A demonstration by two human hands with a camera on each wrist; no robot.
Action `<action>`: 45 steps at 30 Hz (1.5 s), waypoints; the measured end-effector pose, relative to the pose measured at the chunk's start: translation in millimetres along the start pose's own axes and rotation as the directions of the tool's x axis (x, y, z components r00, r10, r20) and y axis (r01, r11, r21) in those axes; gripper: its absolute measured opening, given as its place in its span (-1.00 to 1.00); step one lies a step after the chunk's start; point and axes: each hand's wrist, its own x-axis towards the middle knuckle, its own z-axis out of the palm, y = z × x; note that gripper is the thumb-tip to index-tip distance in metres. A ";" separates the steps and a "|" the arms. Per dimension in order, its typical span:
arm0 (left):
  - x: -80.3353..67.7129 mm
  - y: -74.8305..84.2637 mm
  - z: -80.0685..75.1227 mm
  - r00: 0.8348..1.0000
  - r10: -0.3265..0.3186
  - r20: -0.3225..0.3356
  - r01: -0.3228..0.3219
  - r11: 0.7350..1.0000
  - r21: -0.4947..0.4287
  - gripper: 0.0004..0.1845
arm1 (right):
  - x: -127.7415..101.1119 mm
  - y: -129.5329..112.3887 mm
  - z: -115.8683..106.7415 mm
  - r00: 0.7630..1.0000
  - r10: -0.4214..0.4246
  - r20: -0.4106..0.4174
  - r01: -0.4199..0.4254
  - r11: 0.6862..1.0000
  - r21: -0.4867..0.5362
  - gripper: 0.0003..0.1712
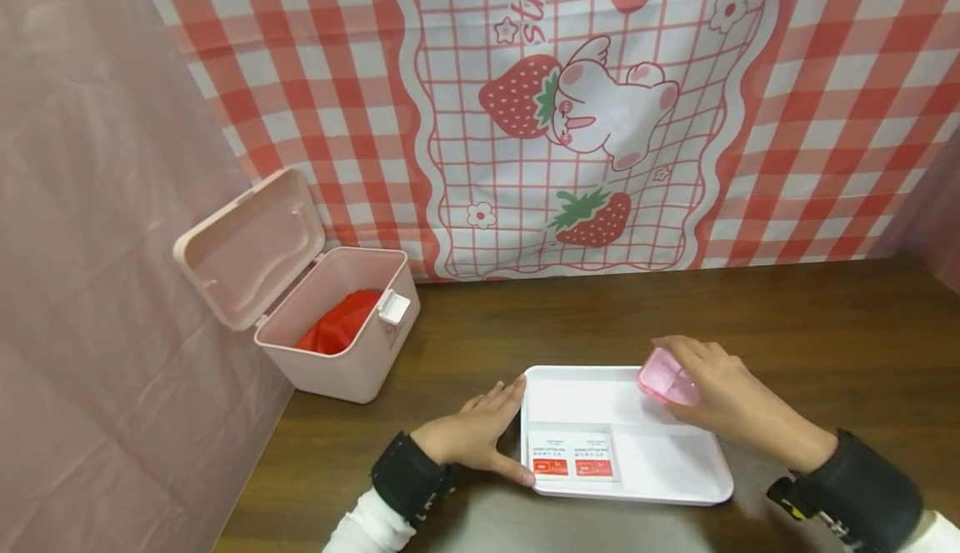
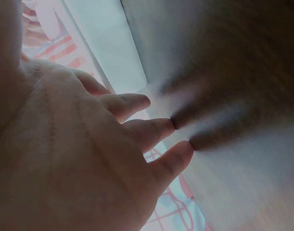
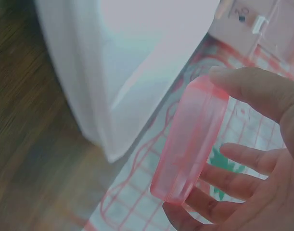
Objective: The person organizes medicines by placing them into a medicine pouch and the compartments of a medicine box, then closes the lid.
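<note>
A white divided tray [image 1: 663, 465] lies on the table, with two white packets [image 1: 594, 453] printed in red side by side in its near left compartment. My left hand [image 1: 476, 432] rests along the tray's left side, fingers extended toward the far corner and thumb at the near corner. In the left wrist view the left hand's fingers [image 2: 166, 163] look straight. Over the tray's far right corner, my right hand [image 1: 731, 391] holds a small translucent pink plastic case [image 1: 663, 376]. Thumb and fingertips grip opposite ends of the case [image 3: 192, 144], which is tilted in the right wrist view.
At the back left stands a pink storage box [image 1: 337, 376], its lid [image 1: 258, 249] swung up and red cloth [image 1: 341, 324] inside. A checked strawberry-print cloth [image 1: 345, 103] hangs behind the wooden table [image 1: 825, 328]. A pink curtain [image 1: 97, 286] hangs at the left.
</note>
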 end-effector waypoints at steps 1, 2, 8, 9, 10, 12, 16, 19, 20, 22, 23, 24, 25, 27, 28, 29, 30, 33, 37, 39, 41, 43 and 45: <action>0.1 0.0 -0.1 1.000 -0.001 0.002 0.001 1.000 -0.001 0.28 | 1.8 -2.7 2.5 1.000 -0.017 0.005 0.017 1.000 0.006 -0.21; 0.1 0.0 -0.1 1.000 -0.001 0.001 0.001 1.000 0.001 0.28 | 3.6 -5.2 5.3 0.999 -0.035 0.008 0.035 0.999 0.009 -0.21; 0.2 -0.3 0.4 1.000 0.007 -0.004 -0.007 1.000 0.008 0.27 | 13.4 -17.4 18.9 0.993 -0.095 0.066 0.093 0.995 0.036 -0.22; 0.2 -0.4 0.4 1.000 0.008 -0.004 -0.008 1.000 0.007 0.27 | 15.1 -19.0 20.6 0.992 -0.103 0.077 0.100 0.994 0.037 -0.22; 0.2 -0.5 0.6 1.000 0.010 -0.007 -0.010 1.000 0.012 0.27 | 16.8 -20.5 22.2 0.990 -0.114 0.086 0.110 0.993 0.043 -0.22; 0.3 -0.7 0.7 1.000 0.013 -0.010 -0.013 1.000 0.017 0.27 | 20.3 -23.5 25.0 0.986 -0.128 0.108 0.123 0.991 0.053 -0.24; 0.4 -1.1 1.2 1.000 0.015 -0.016 -0.014 1.000 0.024 0.26 | 26.7 -28.1 30.4 0.978 -0.153 0.141 0.142 0.986 0.083 -0.29; 0.7 -1.5 1.8 1.000 0.012 -0.016 -0.012 1.000 0.023 0.27 | 31.5 -30.7 34.7 0.973 -0.169 0.158 0.155 0.983 0.098 -0.32; 0.8 -1.6 2.0 1.000 0.011 -0.015 -0.011 1.000 0.023 0.27 | 33.2 -31.5 36.2 0.971 -0.177 0.163 0.162 0.982 0.100 -0.33; 0.9 -2.0 2.2 1.000 0.008 -0.015 -0.008 1.000 0.024 0.27 | 36.6 -33.1 39.0 0.965 -0.195 0.176 0.178 0.978 0.106 -0.36; 1.0 -2.2 2.4 1.000 0.007 -0.015 -0.006 1.000 0.025 0.27 | 38.3 -33.9 40.3 0.961 -0.206 0.182 0.189 0.976 0.110 -0.37; 1.1 -2.3 2.5 1.000 0.006 -0.015 -0.005 1.000 0.025 0.27 | 39.8 -34.8 41.5 0.957 -0.218 0.190 0.199 0.973 0.116 -0.39; 1.2 -2.4 2.4 1.000 0.006 -0.015 -0.005 1.000 0.025 0.27 | 41.2 -35.6 42.7 0.953 -0.231 0.198 0.210 0.970 0.122 -0.41; 1.3 -2.4 2.2 1.000 0.006 -0.014 -0.006 1.000 0.025 0.27 | 43.7 -37.0 45.0 0.943 -0.255 0.212 0.229 0.963 0.140 -0.42; 1.3 -2.3 2.1 1.000 0.006 -0.013 -0.006 1.000 0.025 0.27 | 44.7 -37.7 46.1 0.939 -0.268 0.217 0.239 0.959 0.151 -0.43; 1.3 -2.1 1.9 1.000 0.006 -0.011 -0.006 1.000 0.024 0.27 | 45.7 -38.3 47.3 0.934 -0.280 0.222 0.248 0.955 0.164 -0.43; 1.4 -2.0 1.7 1.000 0.005 -0.010 -0.005 1.000 0.023 0.27 | 46.7 -38.8 48.5 0.929 -0.294 0.224 0.259 0.951 0.171 -0.43; 1.1 -1.8 1.1 1.000 0.000 -0.005 0.000 1.000 0.022 0.27 | 50.0 -39.5 51.9 0.917 -0.327 0.227 0.289 0.939 0.186 -0.43; 0.2 -0.9 0.3 1.000 -0.003 -0.003 0.003 1.000 0.026 0.27 | 55.0 -39.7 54.0 0.905 -0.357 0.232 0.313 0.928 0.204 -0.42; -0.3 -0.2 0.2 1.000 -0.003 -0.003 0.003 1.000 0.028 0.26 | 57.0 -39.6 54.7 0.899 -0.366 0.240 0.318 0.923 0.218 -0.42; -0.7 0.3 -0.1 1.000 -0.001 -0.003 0.001 1.000 0.028 0.26 | 58.3 -39.7 55.1 0.893 -0.373 0.252 0.319 0.920 0.229 -0.42; -1.0 0.5 -0.3 1.000 0.001 -0.006 -0.001 0.999 0.032 0.26 | 59.0 -39.8 55.6 0.887 -0.373 0.271 0.315 0.919 0.236 -0.43; -1.0 0.6 -0.5 1.000 0.003 -0.005 -0.003 1.000 0.028 0.26 | 59.3 -39.8 55.5 0.882 -0.371 0.291 0.311 0.922 0.232 -0.45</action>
